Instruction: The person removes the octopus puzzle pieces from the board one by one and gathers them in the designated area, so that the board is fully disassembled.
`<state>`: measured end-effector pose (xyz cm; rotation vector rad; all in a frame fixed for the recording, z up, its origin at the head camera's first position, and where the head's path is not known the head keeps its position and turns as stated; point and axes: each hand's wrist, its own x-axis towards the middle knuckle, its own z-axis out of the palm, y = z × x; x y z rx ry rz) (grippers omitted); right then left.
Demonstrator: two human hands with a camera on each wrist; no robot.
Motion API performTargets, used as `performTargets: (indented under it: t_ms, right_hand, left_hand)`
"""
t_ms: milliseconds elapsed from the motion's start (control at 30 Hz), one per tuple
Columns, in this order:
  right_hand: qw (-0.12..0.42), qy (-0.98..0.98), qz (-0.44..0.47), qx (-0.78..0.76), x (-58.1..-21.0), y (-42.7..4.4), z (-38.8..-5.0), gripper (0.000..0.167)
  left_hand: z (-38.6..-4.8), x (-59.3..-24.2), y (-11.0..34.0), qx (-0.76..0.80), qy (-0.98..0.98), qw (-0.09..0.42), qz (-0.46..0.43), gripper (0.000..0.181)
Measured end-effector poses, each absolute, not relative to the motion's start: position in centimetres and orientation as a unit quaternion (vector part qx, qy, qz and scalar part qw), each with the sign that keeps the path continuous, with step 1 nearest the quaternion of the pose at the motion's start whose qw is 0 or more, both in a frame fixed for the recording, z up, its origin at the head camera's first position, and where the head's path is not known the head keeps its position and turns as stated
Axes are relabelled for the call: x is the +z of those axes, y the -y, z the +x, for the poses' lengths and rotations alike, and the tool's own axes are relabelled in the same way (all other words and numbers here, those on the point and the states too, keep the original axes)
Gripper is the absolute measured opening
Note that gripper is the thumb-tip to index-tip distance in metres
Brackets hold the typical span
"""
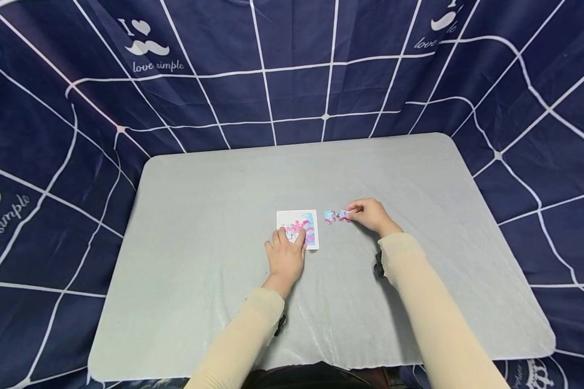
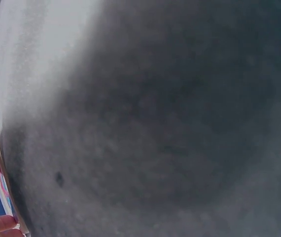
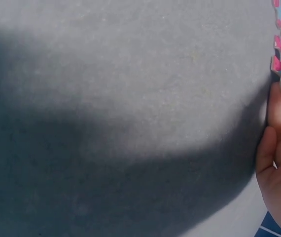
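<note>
Bare tabletop (image 1: 209, 205) extends outward from the fingers of the left hand (image 1: 287, 259) and right hand (image 1: 371, 214), and farther ahead to the blue curtain (image 1: 299, 92). The puzzle board (image 1: 287, 217) obstructs the room beneath and just ahead of the left fingers; a loose puzzle piece (image 1: 329, 217) interrupts the gap just left of the right fingertips.
</note>
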<state>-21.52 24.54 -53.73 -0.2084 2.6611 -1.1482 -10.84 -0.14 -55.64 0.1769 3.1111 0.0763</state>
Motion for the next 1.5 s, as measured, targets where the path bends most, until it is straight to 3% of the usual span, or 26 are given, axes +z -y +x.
performTargets:
  t_ms: [400,667,1067,1267,1500]
  right_hand:
    - [0.153,-0.917,-0.053,-0.365,-53.1,-25.8,-21.3,0.018]
    - [0.112,-0.931,-0.05,-0.344,-53.0,-25.3,-21.2,0.013]
    - [0.097,-0.934,-0.035,-0.342,-53.5,-25.1,-20.9,0.012]
    - [0.055,-0.926,-0.059,-0.369,-53.6,-24.1,-21.0,0.01]
    - [0.045,-0.921,-0.085,-0.379,-53.7,-21.5,-21.6,0.017]
  left_hand:
    - [-10.8,-56.0,0.1,0.025,-0.998,0.009,0.057,0.042]
    - [-10.7,-56.0,0.1,0.022,-0.998,0.001,0.057,0.042]
    - [-10.6,-56.1,0.2,0.02,-0.998,0.004,0.057,0.043]
    - [-10.6,-56.2,0.2,0.02,-0.998,0.005,0.059,0.043]
    - [-10.6,-56.2,0.3,0.018,-0.998,-0.002,0.059,0.043]
